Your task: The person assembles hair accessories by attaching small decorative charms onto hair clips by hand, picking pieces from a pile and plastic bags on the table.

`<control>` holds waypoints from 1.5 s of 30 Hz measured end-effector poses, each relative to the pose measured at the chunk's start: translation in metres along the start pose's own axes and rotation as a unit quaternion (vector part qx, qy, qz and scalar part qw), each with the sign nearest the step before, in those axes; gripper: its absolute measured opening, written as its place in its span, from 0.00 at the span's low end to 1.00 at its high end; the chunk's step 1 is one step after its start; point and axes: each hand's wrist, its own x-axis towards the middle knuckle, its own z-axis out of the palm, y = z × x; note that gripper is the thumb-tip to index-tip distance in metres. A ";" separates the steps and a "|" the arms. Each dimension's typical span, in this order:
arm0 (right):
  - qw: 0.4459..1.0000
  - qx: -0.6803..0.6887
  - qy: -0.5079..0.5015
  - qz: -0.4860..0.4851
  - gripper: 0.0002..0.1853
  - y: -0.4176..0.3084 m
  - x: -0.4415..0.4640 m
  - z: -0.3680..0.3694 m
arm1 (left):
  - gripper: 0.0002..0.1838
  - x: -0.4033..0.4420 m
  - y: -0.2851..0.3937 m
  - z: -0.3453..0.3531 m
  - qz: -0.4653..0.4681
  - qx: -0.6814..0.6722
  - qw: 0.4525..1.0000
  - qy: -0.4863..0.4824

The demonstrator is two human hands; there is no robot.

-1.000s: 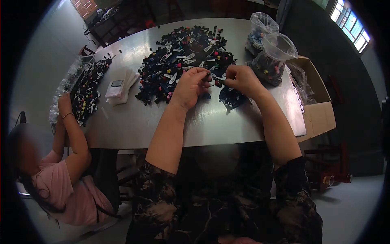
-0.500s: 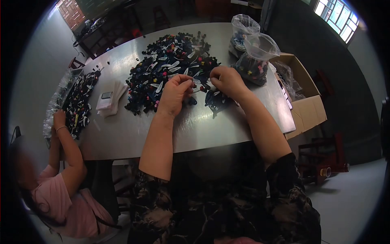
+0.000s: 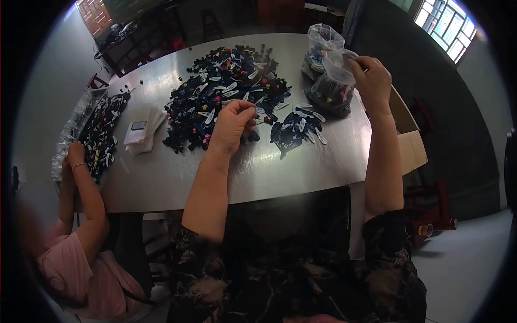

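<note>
Over the near edge of the big heap of hair clips (image 3: 215, 86), my left hand (image 3: 231, 128) is closed, thumb against fingers; what it pinches, if anything, is too small to make out. My right hand (image 3: 372, 81) is at the upper right, its bent fingers closed on the rim of the front clear plastic bag (image 3: 336, 89). Dark and coloured pieces fill the lower part of that bag. A smaller pile of dark and white snap hair clips (image 3: 299, 128) lies on the metal table (image 3: 258, 180) between my hands.
A second filled bag (image 3: 318, 46) stands behind the first. At right is an open cardboard box (image 3: 412, 148). Left of the heap lies a stack of clear packets (image 3: 142, 137) with a small dark object on top. A person in pink (image 3: 81, 258) handles another clip pile (image 3: 105, 134).
My right hand has moved up and right, from above the small clip pile to the front bag's rim, uncovering the pile. My left hand has stayed nearly still.
</note>
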 end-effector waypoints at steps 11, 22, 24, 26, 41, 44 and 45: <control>0.999 0.014 0.007 0.049 0.13 0.013 0.011 0.003 | 0.05 -0.001 0.000 0.002 -0.002 0.022 1.000 0.005; 0.993 0.092 -0.039 -0.060 0.14 -0.050 -0.040 -0.025 | 0.06 -0.001 0.000 0.003 0.017 0.023 1.000 0.007; 0.979 0.127 -0.120 -0.106 0.13 -0.070 -0.089 -0.033 | 0.06 -0.004 0.007 0.008 0.007 0.007 1.000 0.028; 0.972 0.174 -0.138 -0.082 0.11 -0.073 -0.109 -0.029 | 0.07 -0.001 0.010 0.011 0.021 0.034 0.999 0.019; 0.783 0.361 -0.498 -0.100 0.06 -0.107 -0.219 -0.044 | 0.07 -0.001 0.005 0.000 0.024 -0.013 0.999 0.020; 0.753 0.130 -0.589 -0.261 0.08 -0.119 -0.285 -0.030 | 0.07 -0.002 0.005 0.000 0.015 -0.022 0.999 0.032; 0.700 -0.011 -0.639 -0.320 0.12 -0.119 -0.309 -0.024 | 0.07 -0.003 0.005 -0.001 0.017 -0.024 0.999 0.034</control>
